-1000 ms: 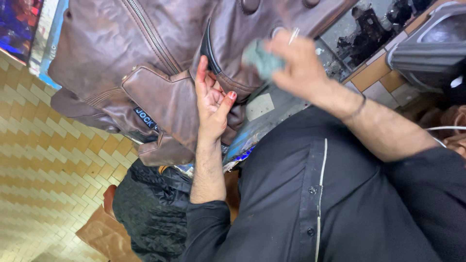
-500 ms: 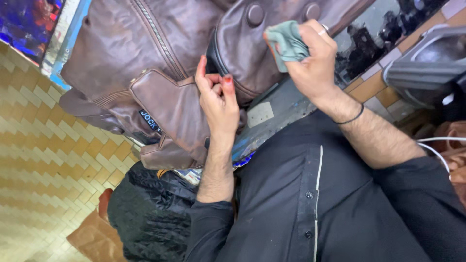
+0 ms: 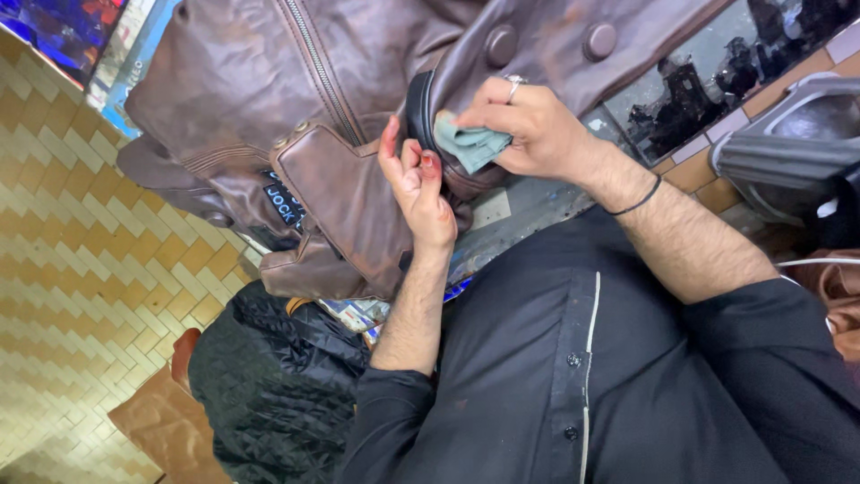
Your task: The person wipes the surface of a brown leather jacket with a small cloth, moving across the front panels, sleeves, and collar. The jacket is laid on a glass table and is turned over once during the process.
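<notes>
One brown leather jacket (image 3: 269,108) on the bench, and just the one. Two round snap buttons (image 3: 501,45) show on its flap, side by side. One zip line (image 3: 327,72) runs down the front, and one dark label patch (image 3: 283,204) sits near the hem. Two hands are in shot: one left hand (image 3: 419,193), one right hand (image 3: 524,125). One green-grey cloth (image 3: 470,143), one ring (image 3: 514,82) on a finger, one thin black band (image 3: 638,202) at the wrist. One black quilted garment (image 3: 269,385) lies below.
</notes>
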